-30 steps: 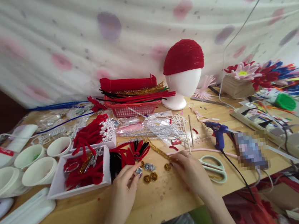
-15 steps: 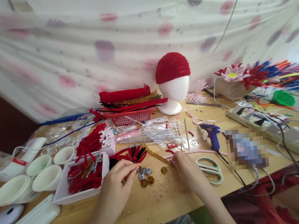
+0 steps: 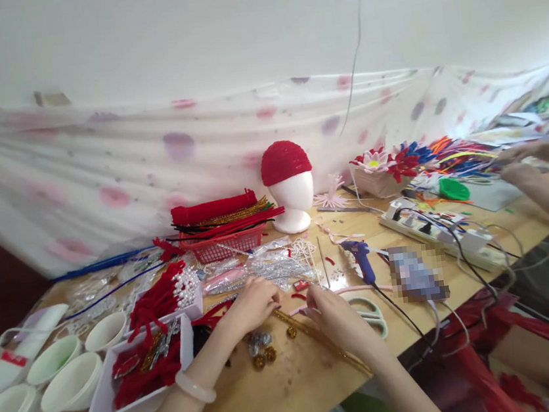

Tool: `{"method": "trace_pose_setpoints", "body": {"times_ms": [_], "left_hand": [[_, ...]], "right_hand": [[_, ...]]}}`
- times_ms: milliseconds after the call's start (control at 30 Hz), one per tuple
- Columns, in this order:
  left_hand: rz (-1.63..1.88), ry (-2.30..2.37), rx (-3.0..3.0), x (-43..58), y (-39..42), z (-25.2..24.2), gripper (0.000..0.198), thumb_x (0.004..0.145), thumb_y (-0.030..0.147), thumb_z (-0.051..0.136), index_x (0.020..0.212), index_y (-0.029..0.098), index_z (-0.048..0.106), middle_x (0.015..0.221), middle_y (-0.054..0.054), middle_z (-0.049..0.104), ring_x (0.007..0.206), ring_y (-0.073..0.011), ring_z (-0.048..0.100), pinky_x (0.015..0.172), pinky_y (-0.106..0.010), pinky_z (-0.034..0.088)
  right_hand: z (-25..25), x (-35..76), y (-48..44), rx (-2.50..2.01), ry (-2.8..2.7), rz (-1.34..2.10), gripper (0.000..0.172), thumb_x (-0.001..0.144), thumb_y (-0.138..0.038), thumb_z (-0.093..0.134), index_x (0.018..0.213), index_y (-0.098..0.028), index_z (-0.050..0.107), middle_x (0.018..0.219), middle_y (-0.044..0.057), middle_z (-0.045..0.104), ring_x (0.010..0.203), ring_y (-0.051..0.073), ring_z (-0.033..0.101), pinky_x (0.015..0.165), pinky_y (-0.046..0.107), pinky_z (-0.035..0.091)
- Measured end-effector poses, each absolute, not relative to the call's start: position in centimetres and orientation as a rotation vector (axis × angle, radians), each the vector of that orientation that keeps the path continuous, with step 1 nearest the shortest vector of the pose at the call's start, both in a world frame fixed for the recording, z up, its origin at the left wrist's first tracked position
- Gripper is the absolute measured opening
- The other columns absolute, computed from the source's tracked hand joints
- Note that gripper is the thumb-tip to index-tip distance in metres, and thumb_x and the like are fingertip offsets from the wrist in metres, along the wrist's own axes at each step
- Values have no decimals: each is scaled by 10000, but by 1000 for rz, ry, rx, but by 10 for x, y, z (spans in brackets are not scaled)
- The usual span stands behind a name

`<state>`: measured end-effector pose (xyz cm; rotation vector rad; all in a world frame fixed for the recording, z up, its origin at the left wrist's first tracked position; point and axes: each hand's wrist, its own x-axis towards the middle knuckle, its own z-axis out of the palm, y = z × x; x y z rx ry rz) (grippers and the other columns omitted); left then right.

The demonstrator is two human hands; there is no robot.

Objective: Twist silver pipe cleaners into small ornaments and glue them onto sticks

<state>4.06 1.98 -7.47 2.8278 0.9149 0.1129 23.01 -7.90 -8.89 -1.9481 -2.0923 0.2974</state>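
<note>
Head view: at lower centre of the frame, the left hand (image 3: 253, 304) has its grip curled closed, apparently on the upper end of a gold stem (image 3: 303, 328). The stem lies slantwise on the desk (image 3: 286, 396) and runs under the right hand (image 3: 337, 318). That hand's fingers bend over the stem, but I cannot tell whether its grip pinches it. Glitter balls (image 3: 260, 352) lie just below the left hand, and scissors (image 3: 374, 310) lie beside the right. The step looks like taking up the stem. Lifting it cleanly calls for a hold at both ends, clear of the balls.

Home craft table w/ pipe cleaners (image 3: 226, 219), glue gun (image 3: 361, 257)
</note>
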Motion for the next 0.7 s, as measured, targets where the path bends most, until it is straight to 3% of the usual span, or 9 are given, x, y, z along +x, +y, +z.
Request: {"method": "trace_pose_setpoints", "body": {"times_ms": [67, 200, 367, 500, 700], "left_hand": [[73, 890, 2830, 37, 22, -74, 302, 962, 323, 651, 1232, 189, 644, 1281, -98, 657, 1090, -257, 664, 922, -490, 558], [41, 894, 2787, 38, 22, -82, 318, 961, 327, 651, 1247, 190, 636, 1292, -101, 650, 1094, -260, 662, 919, -491, 559], [140, 829, 2664, 33, 31, -75, 309, 962, 330, 651, 1233, 182, 639, 1246, -94, 668, 1036, -243, 681, 876, -464, 578], [325, 853, 2536, 21, 56, -41, 274, 967, 333, 646, 1185, 168, 653, 1155, -77, 696, 938, -215, 700, 804, -416, 598], [781, 1056, 2411, 24, 120, 31, 305, 967, 349, 642, 1215, 171, 641, 1201, -87, 680, 993, -235, 689, 844, -446, 586]], "right_hand": [[-87, 227, -77, -1967, -2103, 343, 84, 882, -101, 591, 931, -157, 628, 978, 127, 720, 912, 265, 665, 730, 299, 407], [-90, 220, -75, -2019, -2090, 466, 166, 829, -33, 563, 737, -147, 642, 838, 136, 724, 801, 259, 677, 659, 296, 370], [-71, 225, -79, -1928, -2025, 571, 91, 873, -135, 602, 923, -154, 675, 887, 88, 741, 781, 218, 660, 630, 266, 366], [-18, 240, -63, -1785, -2018, 608, 210, 907, -122, 536, 763, -175, 678, 743, 35, 711, 702, 169, 612, 628, 256, 373], [90, 291, 4, -1601, -1923, 729, 93, 850, -240, 676, 866, -189, 752, 712, 21, 727, 658, 150, 632, 611, 246, 457]]}}
